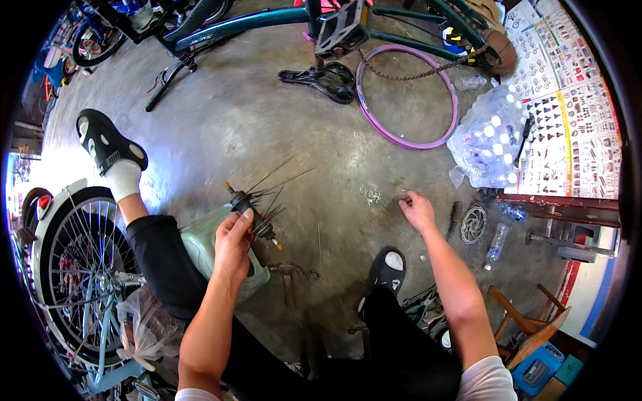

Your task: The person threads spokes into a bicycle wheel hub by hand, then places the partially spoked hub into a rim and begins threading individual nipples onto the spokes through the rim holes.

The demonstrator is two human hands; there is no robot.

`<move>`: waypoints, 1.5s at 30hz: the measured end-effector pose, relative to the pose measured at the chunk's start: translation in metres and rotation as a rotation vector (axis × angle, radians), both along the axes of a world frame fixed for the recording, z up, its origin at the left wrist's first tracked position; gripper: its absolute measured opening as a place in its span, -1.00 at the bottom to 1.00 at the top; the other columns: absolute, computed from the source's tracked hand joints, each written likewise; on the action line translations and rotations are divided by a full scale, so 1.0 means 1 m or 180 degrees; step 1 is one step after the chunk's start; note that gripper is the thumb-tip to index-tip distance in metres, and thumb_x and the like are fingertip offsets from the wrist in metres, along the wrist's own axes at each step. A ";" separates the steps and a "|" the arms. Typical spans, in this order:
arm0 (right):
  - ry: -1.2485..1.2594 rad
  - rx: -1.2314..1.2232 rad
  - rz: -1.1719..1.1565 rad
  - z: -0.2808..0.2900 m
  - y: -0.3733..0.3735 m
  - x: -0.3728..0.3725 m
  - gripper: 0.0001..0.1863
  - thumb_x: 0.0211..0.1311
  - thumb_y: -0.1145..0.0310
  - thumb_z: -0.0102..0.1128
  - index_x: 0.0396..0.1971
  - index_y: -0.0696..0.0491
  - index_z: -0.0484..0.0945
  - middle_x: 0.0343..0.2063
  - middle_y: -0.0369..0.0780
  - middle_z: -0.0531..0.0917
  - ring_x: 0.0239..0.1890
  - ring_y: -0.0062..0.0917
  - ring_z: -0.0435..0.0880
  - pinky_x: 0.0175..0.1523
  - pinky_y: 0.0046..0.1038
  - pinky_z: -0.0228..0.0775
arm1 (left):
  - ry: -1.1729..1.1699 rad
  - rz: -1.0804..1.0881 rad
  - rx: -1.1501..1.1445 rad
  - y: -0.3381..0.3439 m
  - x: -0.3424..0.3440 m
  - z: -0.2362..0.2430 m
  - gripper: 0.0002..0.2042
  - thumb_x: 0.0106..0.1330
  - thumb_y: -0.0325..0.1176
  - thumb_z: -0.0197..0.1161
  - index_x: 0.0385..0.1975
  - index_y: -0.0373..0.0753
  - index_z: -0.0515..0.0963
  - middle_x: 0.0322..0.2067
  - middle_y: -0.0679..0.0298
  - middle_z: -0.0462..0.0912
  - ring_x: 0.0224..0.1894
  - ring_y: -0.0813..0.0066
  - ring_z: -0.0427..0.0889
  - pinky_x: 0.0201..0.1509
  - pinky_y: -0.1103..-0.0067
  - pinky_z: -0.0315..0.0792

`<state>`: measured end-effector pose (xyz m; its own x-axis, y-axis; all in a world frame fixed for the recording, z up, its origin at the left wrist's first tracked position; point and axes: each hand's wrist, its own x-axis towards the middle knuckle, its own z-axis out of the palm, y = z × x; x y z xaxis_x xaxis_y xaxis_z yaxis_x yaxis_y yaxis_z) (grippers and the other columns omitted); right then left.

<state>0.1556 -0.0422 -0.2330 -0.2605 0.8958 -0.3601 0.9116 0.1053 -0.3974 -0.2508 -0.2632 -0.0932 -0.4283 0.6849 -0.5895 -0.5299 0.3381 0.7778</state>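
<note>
My left hand [234, 235] is closed round a black bicycle wheel hub [253, 212] with tan axle ends. Several thin spokes [277, 179] stick out of the hub, most of them toward the upper right. Over the floor on the right, my right hand [417, 210] has its fingers curled, thumb and forefinger close together. Whatever they may hold is too small to make out. Just left of those fingertips lies a small pile of silvery bits [370, 195], probably spoke nipples. A single spoke [319, 239] lies on the floor between my hands.
Ahead lie a purple rim [361, 87], a black saddle [324, 83] and a green bicycle frame [251, 23]. Wrapped bottles [488, 140], a brake disc [473, 224] and a loose bottle [496, 247] are right. A hammer [289, 277] lies by a pale green container [210, 244]; a bicycle wheel [80, 274] stands left.
</note>
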 end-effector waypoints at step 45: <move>-0.0132 0.0882 -0.1665 -0.042 -0.142 0.196 -0.83 0.25 0.36 0.23 -0.20 0.08 0.64 -0.28 -0.12 0.68 -0.25 -0.15 0.69 -0.10 -0.21 0.53 | 0.0269 -0.0201 -0.0328 0.004 0.022 -0.026 -0.78 0.48 -0.21 0.27 -0.17 -0.25 0.63 -0.30 0.37 0.71 -0.38 0.68 0.52 -0.30 0.66 0.32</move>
<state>0.3513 -0.1843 -0.2753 0.2504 0.9635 -0.0950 0.8846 -0.2675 -0.3821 -0.2289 -0.2591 -0.1195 -0.4374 0.6498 -0.6216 -0.4391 0.4490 0.7782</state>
